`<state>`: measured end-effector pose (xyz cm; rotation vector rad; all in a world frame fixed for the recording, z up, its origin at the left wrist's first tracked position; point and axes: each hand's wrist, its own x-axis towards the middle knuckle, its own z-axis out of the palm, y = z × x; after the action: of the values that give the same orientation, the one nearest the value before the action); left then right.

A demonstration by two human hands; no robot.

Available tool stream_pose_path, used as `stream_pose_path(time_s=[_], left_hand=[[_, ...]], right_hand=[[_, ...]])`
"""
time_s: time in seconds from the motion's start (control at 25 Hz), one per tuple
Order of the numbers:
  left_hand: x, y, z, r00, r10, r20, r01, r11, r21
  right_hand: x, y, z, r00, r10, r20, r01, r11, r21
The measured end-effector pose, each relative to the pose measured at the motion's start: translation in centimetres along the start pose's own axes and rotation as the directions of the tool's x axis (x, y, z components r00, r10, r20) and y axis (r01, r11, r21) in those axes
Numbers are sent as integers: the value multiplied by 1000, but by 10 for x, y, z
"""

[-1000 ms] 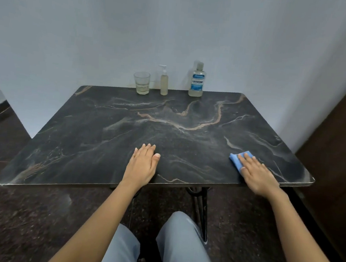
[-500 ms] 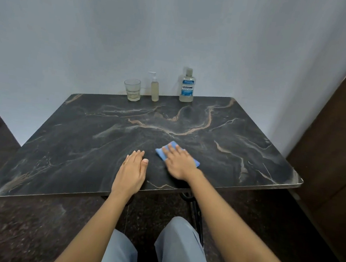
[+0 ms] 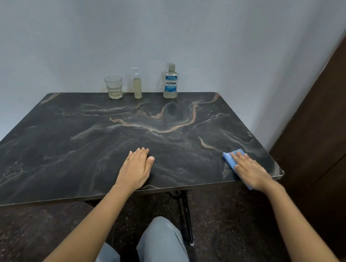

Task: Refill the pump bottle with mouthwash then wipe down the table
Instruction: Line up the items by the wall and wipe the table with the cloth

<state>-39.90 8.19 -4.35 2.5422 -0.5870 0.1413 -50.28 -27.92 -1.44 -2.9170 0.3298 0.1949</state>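
Standing at twelve o'clock, pump bottle (image 3: pixel 137 85) and mouthwash (image 3: pixel 171 84) sit clear of the wiping; left hand (image 3: pixel 135 169) lies flat at six, fingers together, likely steadying the table (image 3: pixel 82 143); right hand (image 3: pixel 252 174), fingers straight, presses the cloth (image 3: pixel 232 157) at four.

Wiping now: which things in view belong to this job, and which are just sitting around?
Belongs to the job:
- blue cloth, pressed under the right hand
- table
- pump bottle, at the far edge
- mouthwash bottle, to its right

Just lying about:
- glass, left of the pump bottle
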Motion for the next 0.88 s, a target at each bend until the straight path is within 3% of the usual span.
stream_pose_path(time_s=[0.12,0.24,0.32,0.44,0.56,0.64,0.76,0.88], left_hand=[[12,17,9,1000,14,2,-14,999,-33],[14,25,16,1000,-4,-11,3,999,-53],[14,26,18,999,-23,-33,21,998,-66],[13,26,17,997,-51,-66,44,993,-106],[13,26,17,993,-83,-81,72,989,-130],[12,26,16,991,-104,-80,92,986,-141],[12,25,16,993,-99,-63,91,989,-119],[14,23,18,995,-73,-60,70,996,-56]], right_hand=[[39,29,-9,989,144,-20,-144,990,6],[80,14,-11,970,237,-49,-237,971,10],[102,-19,-12,981,186,-50,-187,982,-16],[108,-103,5,999,-33,-31,32,998,-45],[64,-171,30,965,-262,27,263,964,-42],[27,-175,35,936,-351,34,351,936,-1],[-14,-130,31,931,-365,-13,365,931,11],[-27,-53,20,976,-202,-79,200,979,-31]])
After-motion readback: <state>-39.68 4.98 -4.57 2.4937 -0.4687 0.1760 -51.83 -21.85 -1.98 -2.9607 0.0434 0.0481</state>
